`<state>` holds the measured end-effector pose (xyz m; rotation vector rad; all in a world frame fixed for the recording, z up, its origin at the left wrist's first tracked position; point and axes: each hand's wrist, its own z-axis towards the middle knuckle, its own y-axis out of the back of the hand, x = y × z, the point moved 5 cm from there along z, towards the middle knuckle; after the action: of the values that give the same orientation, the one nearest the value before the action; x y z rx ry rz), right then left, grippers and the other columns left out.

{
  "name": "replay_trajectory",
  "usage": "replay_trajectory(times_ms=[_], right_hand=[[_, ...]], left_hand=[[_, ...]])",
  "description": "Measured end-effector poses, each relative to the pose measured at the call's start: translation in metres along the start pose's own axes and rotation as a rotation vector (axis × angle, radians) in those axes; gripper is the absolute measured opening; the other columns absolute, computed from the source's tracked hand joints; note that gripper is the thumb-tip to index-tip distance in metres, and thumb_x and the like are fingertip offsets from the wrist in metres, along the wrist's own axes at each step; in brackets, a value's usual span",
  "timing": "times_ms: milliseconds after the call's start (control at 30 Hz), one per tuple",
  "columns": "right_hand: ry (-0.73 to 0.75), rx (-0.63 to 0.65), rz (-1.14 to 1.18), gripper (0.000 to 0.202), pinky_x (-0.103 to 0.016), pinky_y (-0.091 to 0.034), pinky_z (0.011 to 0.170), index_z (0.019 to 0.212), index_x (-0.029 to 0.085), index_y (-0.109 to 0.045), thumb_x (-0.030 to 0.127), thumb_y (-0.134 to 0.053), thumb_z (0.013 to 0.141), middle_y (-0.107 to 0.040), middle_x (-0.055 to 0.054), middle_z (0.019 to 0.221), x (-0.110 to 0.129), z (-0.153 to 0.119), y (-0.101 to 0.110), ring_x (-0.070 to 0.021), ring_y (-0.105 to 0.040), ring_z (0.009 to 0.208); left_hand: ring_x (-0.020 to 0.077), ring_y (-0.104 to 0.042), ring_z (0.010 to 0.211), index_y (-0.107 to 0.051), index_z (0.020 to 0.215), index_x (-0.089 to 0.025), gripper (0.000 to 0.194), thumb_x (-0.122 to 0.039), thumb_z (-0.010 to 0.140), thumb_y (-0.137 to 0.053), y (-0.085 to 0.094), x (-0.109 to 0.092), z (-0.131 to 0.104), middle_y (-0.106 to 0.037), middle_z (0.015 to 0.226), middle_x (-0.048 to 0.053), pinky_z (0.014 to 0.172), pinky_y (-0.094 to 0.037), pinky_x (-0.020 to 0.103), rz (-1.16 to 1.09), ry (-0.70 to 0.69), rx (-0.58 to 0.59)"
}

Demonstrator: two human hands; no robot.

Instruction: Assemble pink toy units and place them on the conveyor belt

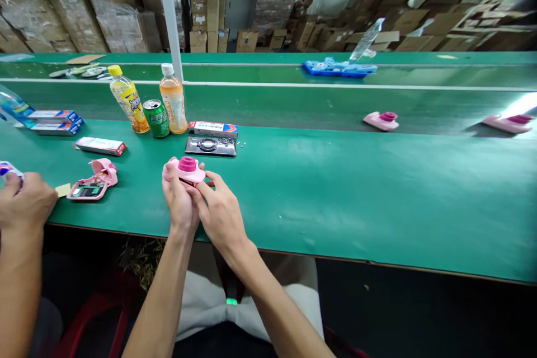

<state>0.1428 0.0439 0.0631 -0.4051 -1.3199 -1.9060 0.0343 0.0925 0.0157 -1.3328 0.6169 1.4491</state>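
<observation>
A pink toy camera with a raised magenta lens is held above the near edge of the green table. My left hand wraps round its left side and underside, thumb along the edge. From the right, my right hand grips the lower right edge with bent fingers. A dark gap shows below the lens, between the casing parts; what lies inside it is hidden. Left of my hands, an opened pink camera casing with a green circuit board lies on the table. A phone lies just beyond my hands.
At the far left is a co-worker's hand holding a white-and-blue item. Behind my hands stand a yellow-capped bottle, a green can and an orange drink bottle. Two pink camera pieces sit farther right, near a blue tray.
</observation>
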Motion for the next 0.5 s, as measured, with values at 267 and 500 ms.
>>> replay_trajectory(times_ms=[267, 500], right_hand=[[0.038, -0.173, 0.392, 0.024, -0.042, -0.054, 0.108, 0.114, 0.023, -0.076, 0.029, -0.057, 0.101, -0.067, -0.010, 0.138, -0.012, -0.017, 0.005, -0.0254, -0.066, 0.124], [-0.216, -0.264, 0.679, 0.026, -0.036, -0.062, 0.083, 0.108, 0.022, -0.071, 0.041, -0.071, 0.091, -0.076, -0.009, 0.112, -0.022, -0.021, 0.021, -0.0229, -0.073, 0.098]], left_hand=[[0.0306, -0.074, 0.111, -0.057, 0.132, -0.040, 0.063, -0.083, 0.093, -0.034, 0.003, -0.006, -0.004, -0.077, 0.112, 0.001, 0.086, -0.067, 0.054, 0.015, -0.028, 0.075], [0.0338, -0.072, 0.115, -0.046, 0.144, -0.046, 0.048, -0.066, 0.101, -0.040, 0.002, -0.006, -0.035, -0.075, 0.122, 0.000, 0.086, -0.067, 0.057, 0.176, -0.082, 0.129]])
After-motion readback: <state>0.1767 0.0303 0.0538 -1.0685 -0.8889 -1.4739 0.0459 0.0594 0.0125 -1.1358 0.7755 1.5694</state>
